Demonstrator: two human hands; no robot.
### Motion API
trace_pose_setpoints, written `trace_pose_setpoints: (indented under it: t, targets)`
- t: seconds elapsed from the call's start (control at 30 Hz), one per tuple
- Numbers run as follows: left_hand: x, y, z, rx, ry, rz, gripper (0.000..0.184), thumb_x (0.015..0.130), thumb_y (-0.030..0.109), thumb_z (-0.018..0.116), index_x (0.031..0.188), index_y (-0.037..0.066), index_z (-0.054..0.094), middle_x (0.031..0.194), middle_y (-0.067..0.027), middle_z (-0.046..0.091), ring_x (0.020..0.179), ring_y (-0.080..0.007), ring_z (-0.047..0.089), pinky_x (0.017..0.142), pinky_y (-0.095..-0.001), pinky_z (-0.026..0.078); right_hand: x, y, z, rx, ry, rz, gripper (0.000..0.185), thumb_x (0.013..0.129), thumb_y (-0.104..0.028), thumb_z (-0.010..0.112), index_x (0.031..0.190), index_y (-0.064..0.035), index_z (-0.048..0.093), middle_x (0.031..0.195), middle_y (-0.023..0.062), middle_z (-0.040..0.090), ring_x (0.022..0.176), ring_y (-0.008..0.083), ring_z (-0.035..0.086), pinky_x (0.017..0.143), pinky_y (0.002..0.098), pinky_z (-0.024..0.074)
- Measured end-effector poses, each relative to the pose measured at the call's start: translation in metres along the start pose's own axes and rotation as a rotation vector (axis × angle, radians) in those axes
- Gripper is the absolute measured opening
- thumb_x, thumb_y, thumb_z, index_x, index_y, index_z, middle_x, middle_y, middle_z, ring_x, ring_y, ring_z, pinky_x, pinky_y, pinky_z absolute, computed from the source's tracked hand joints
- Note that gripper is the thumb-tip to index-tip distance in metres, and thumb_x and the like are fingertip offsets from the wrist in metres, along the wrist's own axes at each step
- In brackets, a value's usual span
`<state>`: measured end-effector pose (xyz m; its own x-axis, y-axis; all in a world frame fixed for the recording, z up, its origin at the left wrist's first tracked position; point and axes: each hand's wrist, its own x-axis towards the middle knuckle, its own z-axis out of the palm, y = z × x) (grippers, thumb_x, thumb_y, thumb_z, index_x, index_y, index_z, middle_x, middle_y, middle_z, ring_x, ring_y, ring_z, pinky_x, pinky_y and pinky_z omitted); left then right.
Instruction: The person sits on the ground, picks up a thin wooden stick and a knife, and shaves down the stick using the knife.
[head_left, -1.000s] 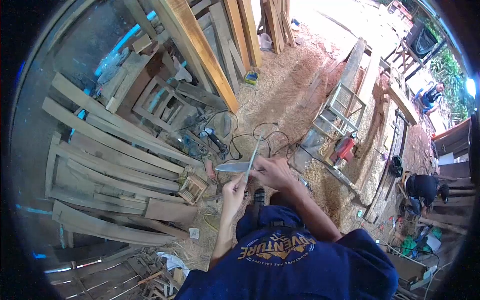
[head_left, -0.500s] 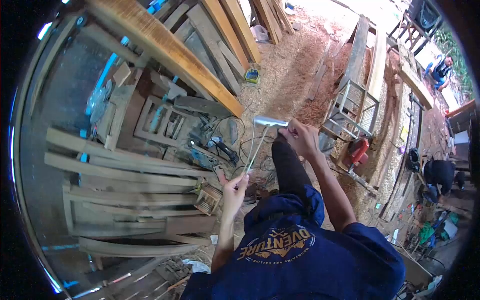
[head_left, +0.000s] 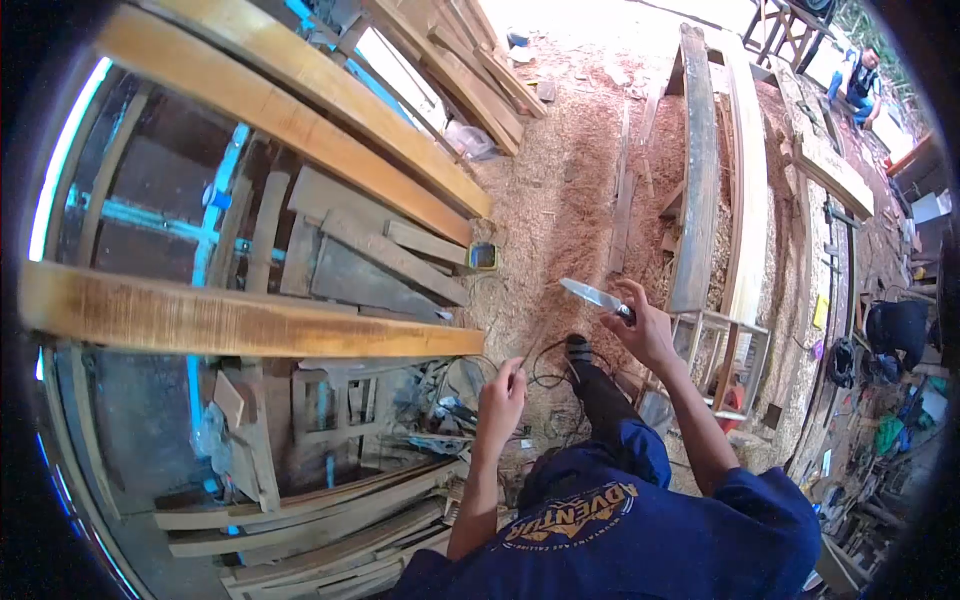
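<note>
My right hand [head_left: 648, 330] grips a knife [head_left: 595, 297] by its dark handle. Its shiny blade points left, over the shavings-covered ground. Lower and to the left, my left hand [head_left: 500, 405] is raised with its fingers pinched together. Whatever lies between those fingertips, if anything, I cannot make out. Dark cables [head_left: 545, 375] run on the ground behind and between the two hands. A dark shoe [head_left: 579, 350] shows below the knife.
A long wooden beam [head_left: 260, 318] reaches in from the left, ending near my left hand. More timber [head_left: 310, 120] leans at the upper left. Planks [head_left: 700, 170] lie on the right beside a metal-framed stand [head_left: 735, 360]. A person [head_left: 857, 85] crouches at the far upper right.
The view has swung, and the beam now lies nearly level. The knife has moved away from my left hand. The thin pale strip that stretched between my hands no longer shows clearly.
</note>
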<state>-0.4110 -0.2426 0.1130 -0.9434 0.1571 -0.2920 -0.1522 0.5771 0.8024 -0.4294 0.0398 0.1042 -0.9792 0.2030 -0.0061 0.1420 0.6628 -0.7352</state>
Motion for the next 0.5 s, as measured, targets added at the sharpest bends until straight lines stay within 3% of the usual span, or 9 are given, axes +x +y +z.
trace_pose_setpoints:
  t: [0.03, 0.13, 0.2, 0.23, 0.3, 0.33, 0.37, 0.47, 0.5]
  targets:
    - [0.017, 0.027, -0.007, 0.065, -0.031, 0.017, 0.024, 0.097, 0.016, 0.055, 0.117, 0.008, 0.065, 0.078, -0.0148, 0.066, 0.067, -0.0281, 0.063, 0.064, -0.0374, 0.048, 0.015, -0.007, -0.011, -0.019, -0.018, -0.041, 0.053, 0.085, -0.041, 0.072, 0.126, -0.0142, 0.051, 0.079, 0.0136, 0.068, 0.069, 0.0333, 0.067, 0.063, 0.0426, 0.0501]
    - [0.069, 0.062, -0.014, 0.493, 0.013, 0.357, 0.023, 0.094, 0.015, 0.057, 0.114, 0.009, 0.066, 0.084, -0.0122, 0.069, 0.082, -0.0299, 0.064, 0.076, -0.0405, 0.048, 0.056, -0.014, -0.022, -0.088, -0.032, -0.205, 0.046, 0.083, -0.044, 0.073, 0.114, -0.0118, 0.062, 0.076, 0.0119, 0.067, 0.067, 0.0323, 0.065, 0.062, 0.0422, 0.0491]
    - [0.096, 0.083, -0.018, 0.523, 0.019, 0.404, 0.020, 0.092, 0.013, 0.057, 0.109, 0.011, 0.068, 0.090, -0.0099, 0.068, 0.092, -0.0280, 0.061, 0.087, -0.0424, 0.040, 0.074, -0.022, -0.029, -0.158, -0.131, -0.222, 0.037, 0.084, -0.042, 0.072, 0.102, -0.0106, 0.067, 0.075, 0.0119, 0.067, 0.068, 0.0335, 0.065, 0.062, 0.0427, 0.0489]
    - [0.112, 0.093, -0.019, 0.532, 0.024, 0.436, 0.018, 0.091, 0.012, 0.058, 0.106, 0.012, 0.068, 0.093, -0.0087, 0.067, 0.098, -0.0271, 0.060, 0.093, -0.0434, 0.036, 0.081, -0.024, -0.031, -0.133, -0.156, -0.148, 0.032, 0.085, -0.040, 0.071, 0.088, -0.0080, 0.069, 0.072, 0.0126, 0.065, 0.069, 0.0346, 0.065, 0.061, 0.0433, 0.0484]
    - [0.150, 0.108, -0.022, 0.574, 0.059, 0.554, 0.017, 0.092, 0.015, 0.057, 0.105, 0.010, 0.067, 0.098, -0.0082, 0.066, 0.103, -0.0263, 0.057, 0.101, -0.0455, 0.029, 0.096, -0.025, -0.041, -0.085, -0.260, -0.036, 0.031, 0.085, -0.039, 0.070, 0.089, -0.0088, 0.069, 0.075, 0.0146, 0.067, 0.074, 0.0354, 0.066, 0.066, 0.0447, 0.0498]
    - [0.169, 0.116, -0.025, 0.600, -0.015, 0.551, 0.017, 0.090, 0.013, 0.059, 0.106, 0.012, 0.067, 0.109, -0.0107, 0.063, 0.116, -0.0279, 0.053, 0.109, -0.0500, 0.025, 0.105, -0.024, -0.045, -0.057, -0.309, 0.018, 0.030, 0.086, -0.039, 0.070, 0.090, -0.0092, 0.069, 0.077, 0.0157, 0.068, 0.077, 0.0358, 0.067, 0.068, 0.0454, 0.0505]
    - [0.184, 0.126, -0.022, 0.683, 0.104, 0.637, 0.022, 0.091, 0.014, 0.060, 0.112, 0.011, 0.065, 0.117, -0.0135, 0.059, 0.122, -0.0293, 0.049, 0.111, -0.0521, 0.022, 0.111, -0.023, -0.047, -0.048, -0.294, 0.064, 0.032, 0.087, -0.041, 0.069, 0.090, -0.0097, 0.071, 0.077, 0.0163, 0.068, 0.078, 0.0370, 0.066, 0.068, 0.0452, 0.0498]
    - [0.244, 0.159, -0.005, 0.553, 0.376, 0.749, 0.033, 0.095, 0.018, 0.059, 0.126, 0.009, 0.057, 0.134, -0.0174, 0.050, 0.131, -0.0294, 0.045, 0.114, -0.0509, 0.022, 0.135, -0.005, -0.030, 0.227, 0.024, 0.358, 0.029, 0.086, -0.040, 0.071, 0.092, -0.0115, 0.074, 0.075, 0.0161, 0.066, 0.072, 0.0353, 0.064, 0.066, 0.0420, 0.0485]
    - [0.270, 0.169, 0.005, 0.435, 0.445, 0.760, 0.036, 0.096, 0.019, 0.058, 0.130, 0.008, 0.055, 0.139, -0.0180, 0.047, 0.132, -0.0287, 0.044, 0.114, -0.0492, 0.024, 0.146, 0.009, -0.018, 0.341, 0.204, 0.369, 0.023, 0.089, -0.025, 0.073, 0.086, -0.0024, 0.072, 0.060, 0.0019, 0.054, 0.061, 0.0071, 0.045, 0.055, 0.0295, 0.0393]
